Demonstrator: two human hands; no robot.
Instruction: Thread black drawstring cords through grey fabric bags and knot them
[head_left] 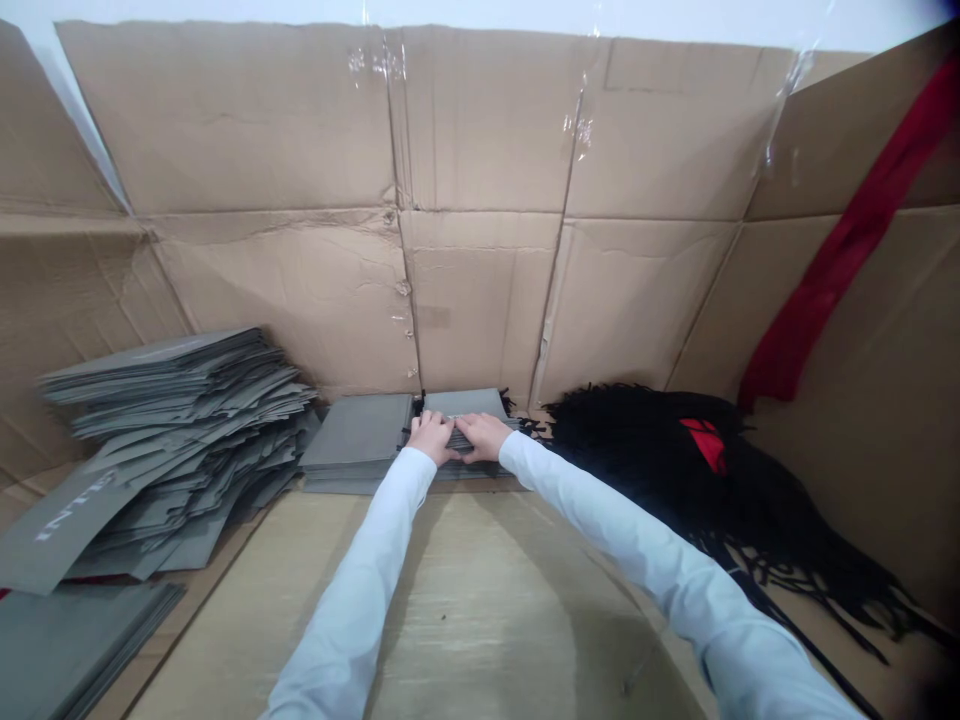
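My left hand [431,437] and my right hand [482,436] are close together on a small stack of flat grey paper bags [469,402] against the back cardboard wall. Both hands have curled fingers at the stack's near edge, their thumbs pointing toward each other; part of the stack is hidden under them. Black cord ends show at its sides. Just left of my left hand lies another neat stack of grey paper bags [358,428]. Beyond my right hand spreads a large heap of black cords [630,440] with a red piece [705,445] on it.
At the left, a tall uneven pile of grey paper bags [187,440] leans outward, with more flat grey bags [67,640] in front. Taped cardboard walls [480,150] enclose the back and sides. A red strip [840,250] hangs at the right. The tabletop [465,620] is tan.
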